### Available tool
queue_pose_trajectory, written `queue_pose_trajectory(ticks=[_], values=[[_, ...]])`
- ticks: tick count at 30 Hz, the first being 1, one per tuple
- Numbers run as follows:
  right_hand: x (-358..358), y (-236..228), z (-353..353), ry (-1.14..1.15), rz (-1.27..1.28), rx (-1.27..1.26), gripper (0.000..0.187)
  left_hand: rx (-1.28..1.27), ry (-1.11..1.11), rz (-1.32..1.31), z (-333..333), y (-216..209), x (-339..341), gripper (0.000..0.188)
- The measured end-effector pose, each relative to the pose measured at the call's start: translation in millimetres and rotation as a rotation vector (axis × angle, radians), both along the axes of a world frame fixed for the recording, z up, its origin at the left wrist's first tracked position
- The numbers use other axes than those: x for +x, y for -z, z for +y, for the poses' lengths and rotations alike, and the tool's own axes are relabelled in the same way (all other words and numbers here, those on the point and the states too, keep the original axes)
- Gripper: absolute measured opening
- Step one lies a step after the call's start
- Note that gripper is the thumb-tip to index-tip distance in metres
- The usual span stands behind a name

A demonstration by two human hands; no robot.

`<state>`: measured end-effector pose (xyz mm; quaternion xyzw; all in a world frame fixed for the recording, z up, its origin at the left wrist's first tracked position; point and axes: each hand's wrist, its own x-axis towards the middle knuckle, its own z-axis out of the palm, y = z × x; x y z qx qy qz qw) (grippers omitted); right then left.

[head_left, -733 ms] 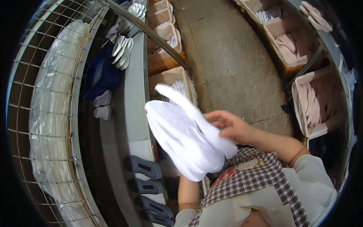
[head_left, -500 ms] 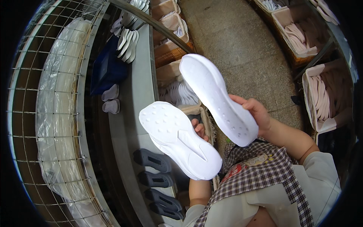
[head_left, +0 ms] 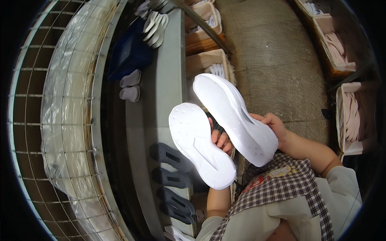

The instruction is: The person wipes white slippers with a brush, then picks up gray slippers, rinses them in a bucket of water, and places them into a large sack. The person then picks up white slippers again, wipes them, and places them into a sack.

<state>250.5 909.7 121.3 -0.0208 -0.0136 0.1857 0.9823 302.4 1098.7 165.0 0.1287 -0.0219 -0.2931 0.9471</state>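
L hand (head_left: 221, 139) has fingers closed on L white sole (head_left: 200, 146); R hand (head_left: 276, 127) likewise on R white sole (head_left: 235, 120), both held up beside grey table (head_left: 171, 68). Prob. light, springy foam; best gripped by side edges approx. midway.

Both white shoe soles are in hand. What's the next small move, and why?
I'd probably roll the right hand slightly to level its white shoe sole: that one looks tilted, its sidewall showing, while the left hand holds the other sole more squarely to view.
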Motion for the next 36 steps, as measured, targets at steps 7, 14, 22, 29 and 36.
queue_pose_trajectory(ticks=[7,14,22,29,36], values=[[55.6,0.9,34.8,-0.216,-0.047,0.045,0.062,-0.042,-0.059,-0.060,62.9,12.6,8.6,0.070],[162.2,5.5,122.1,-0.471,-0.125,-0.210,0.053,-0.017,-0.164,-0.152,132.5,12.8,13.8,0.073],[256.3,34.0,217.3,-0.632,-0.008,-0.380,0.038,0.168,-0.457,0.005,171.9,-14.1,10.3,0.068],[267.7,29.0,241.9,-0.012,-0.210,-1.113,0.026,0.301,-0.551,-0.044,173.2,-21.7,32.5,0.037],[198.6,-13.0,163.1,0.283,-0.379,-1.076,0.031,0.505,-0.444,0.009,144.8,-18.6,83.7,0.041]])
